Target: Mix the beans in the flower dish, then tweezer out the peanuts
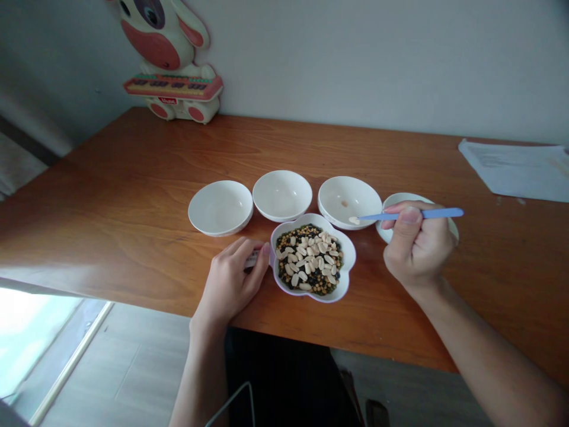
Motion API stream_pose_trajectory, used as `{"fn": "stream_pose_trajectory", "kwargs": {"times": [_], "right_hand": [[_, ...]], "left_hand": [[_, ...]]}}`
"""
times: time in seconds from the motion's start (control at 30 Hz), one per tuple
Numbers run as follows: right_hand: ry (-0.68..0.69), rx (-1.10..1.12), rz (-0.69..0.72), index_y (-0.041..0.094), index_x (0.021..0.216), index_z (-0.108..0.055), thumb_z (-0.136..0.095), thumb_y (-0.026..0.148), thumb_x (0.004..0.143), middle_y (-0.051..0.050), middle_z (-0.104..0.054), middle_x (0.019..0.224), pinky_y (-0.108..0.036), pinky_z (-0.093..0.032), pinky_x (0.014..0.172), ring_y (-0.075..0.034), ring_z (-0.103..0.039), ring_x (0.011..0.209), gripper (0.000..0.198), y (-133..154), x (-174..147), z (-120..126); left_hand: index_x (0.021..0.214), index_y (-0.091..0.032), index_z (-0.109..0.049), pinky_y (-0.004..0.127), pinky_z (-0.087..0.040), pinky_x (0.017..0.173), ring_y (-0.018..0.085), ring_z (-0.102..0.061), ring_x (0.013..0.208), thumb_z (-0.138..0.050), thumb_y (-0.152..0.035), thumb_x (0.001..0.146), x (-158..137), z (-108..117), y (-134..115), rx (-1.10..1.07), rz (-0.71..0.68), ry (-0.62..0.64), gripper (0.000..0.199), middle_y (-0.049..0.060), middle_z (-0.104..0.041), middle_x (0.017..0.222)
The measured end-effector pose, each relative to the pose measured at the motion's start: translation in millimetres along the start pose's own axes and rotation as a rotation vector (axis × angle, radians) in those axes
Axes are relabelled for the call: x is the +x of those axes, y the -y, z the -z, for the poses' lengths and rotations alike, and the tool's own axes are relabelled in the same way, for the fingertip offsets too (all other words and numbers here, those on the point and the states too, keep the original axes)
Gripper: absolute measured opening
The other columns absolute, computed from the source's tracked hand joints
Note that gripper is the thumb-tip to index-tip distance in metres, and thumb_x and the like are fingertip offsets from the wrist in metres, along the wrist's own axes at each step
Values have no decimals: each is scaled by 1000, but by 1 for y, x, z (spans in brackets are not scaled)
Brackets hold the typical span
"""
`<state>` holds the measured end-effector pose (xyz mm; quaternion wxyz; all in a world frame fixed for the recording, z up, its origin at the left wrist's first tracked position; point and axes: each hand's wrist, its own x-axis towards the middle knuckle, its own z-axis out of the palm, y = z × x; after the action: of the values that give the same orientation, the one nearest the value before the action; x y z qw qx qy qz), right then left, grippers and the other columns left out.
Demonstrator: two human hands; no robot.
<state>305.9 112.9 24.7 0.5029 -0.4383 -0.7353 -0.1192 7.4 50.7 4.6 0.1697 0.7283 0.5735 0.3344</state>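
My left hand is closed around the short handle of a flower-shaped white bowl with a lilac rim. Inside it, pale peanut halves lie over a mix of small yellow, black and green beans or seeds. My right hand pinches blue tweezers, whose tip points left. At that tip is a pale peanut piece, over the near rim of the third white bowl. A small brownish spot shows inside this bowl. Behind my right hand, a fourth white bowl is partly hidden.
Two more white bowls, the leftmost and its neighbour, continue the row on the wooden table. A cow-shaped toy keyboard stands by the wall at back left. White paper lies at back right.
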Motion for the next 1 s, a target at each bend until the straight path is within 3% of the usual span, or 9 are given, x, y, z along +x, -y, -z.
{"fn": "stream_pose_trajectory", "kwargs": {"times": [0.57, 1.0], "right_hand": [[35, 13, 30, 20, 92, -67, -48, 19, 104, 0, -66, 64, -29, -47, 56, -14, -62, 55, 23, -1, -2, 2], [51, 8, -7, 22, 99, -65, -43, 23, 107, -1, -66, 68, -30, -47, 54, -15, -62, 57, 23, -3, -3, -1]], "left_hand": [[95, -20, -68, 27, -47, 71, 16, -66, 74, -55, -30, 108, -1, 0, 0, 6, -8, 5, 21, 2, -70, 82], [93, -20, -67, 27, -47, 70, 16, -66, 74, -55, -29, 108, 1, 1, -2, 8, -2, 7, 22, 2, -70, 82]]}}
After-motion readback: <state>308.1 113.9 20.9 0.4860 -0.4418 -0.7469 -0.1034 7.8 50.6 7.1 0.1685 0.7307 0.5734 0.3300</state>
